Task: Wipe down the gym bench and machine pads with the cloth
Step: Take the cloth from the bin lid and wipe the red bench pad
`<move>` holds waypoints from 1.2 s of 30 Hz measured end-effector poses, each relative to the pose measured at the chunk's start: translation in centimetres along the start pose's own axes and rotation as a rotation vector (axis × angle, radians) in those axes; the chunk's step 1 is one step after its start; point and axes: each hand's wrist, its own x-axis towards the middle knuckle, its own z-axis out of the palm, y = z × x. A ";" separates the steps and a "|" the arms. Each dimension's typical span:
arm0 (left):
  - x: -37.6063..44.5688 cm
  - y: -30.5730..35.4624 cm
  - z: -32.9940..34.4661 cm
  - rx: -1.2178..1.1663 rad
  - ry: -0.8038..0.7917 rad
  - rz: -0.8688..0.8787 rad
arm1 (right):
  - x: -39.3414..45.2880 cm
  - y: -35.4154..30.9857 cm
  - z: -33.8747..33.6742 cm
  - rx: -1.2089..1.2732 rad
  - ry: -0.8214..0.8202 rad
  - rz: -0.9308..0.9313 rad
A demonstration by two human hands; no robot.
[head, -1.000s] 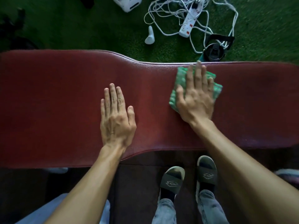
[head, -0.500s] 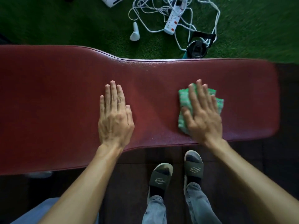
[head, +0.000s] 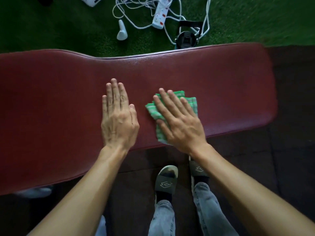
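A long dark red padded gym bench (head: 51,99) runs across the view from left to right. On its narrower right half lies a folded green checked cloth (head: 191,102), near the front edge. My right hand (head: 179,123) lies flat on the cloth with fingers spread and covers most of it. My left hand (head: 117,120) rests flat on the bare pad just left of the cloth, holding nothing. A narrow gap separates the two hands.
Beyond the bench, on green turf (head: 255,17), lie a white power strip (head: 160,16) with tangled cables, a small white object (head: 121,33) and a black lidded container (head: 186,39). My feet in dark slides (head: 166,181) stand on dark flooring under the bench's front edge.
My right hand slid the cloth from the bench's far edge toward the near edge and leftward, closer to my left hand. The left hand stayed flat in place.
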 end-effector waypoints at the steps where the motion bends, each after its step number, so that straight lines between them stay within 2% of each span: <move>1: -0.1 1.0 0.3 0.000 -0.009 0.040 | -1.1 1.7 -0.1 -0.012 0.015 0.032; 4: -0.2 3.8 1.5 0.017 -0.035 0.106 | -2.9 6.6 -0.2 0.012 0.080 0.184; 9: 0.5 6.2 1.5 -0.059 -0.098 0.120 | -0.9 13.8 -1.4 0.298 0.197 0.624; 12: 0.9 7.9 0.4 -0.090 -0.118 0.158 | 0.6 14.5 -2.5 0.571 0.355 0.724; 15: 1.0 10.4 -2.9 -0.130 -0.165 0.195 | -0.5 12.2 -5.8 0.716 0.461 0.752; 18: 1.1 13.5 -7.8 -0.169 -0.264 0.249 | -3.5 9.1 -11.1 0.808 0.401 0.730; 21: 1.2 17.2 -13.7 -0.154 -0.281 0.337 | -6.8 7.0 -17.9 0.858 0.396 0.739; 29: -0.6 30.6 -28.6 -0.105 -0.380 0.731 | -16.6 4.0 -39.2 0.865 0.616 0.917; 36: -8.9 45.9 -37.3 -0.155 -0.460 1.083 | -30.1 1.3 -51.8 0.820 0.947 1.194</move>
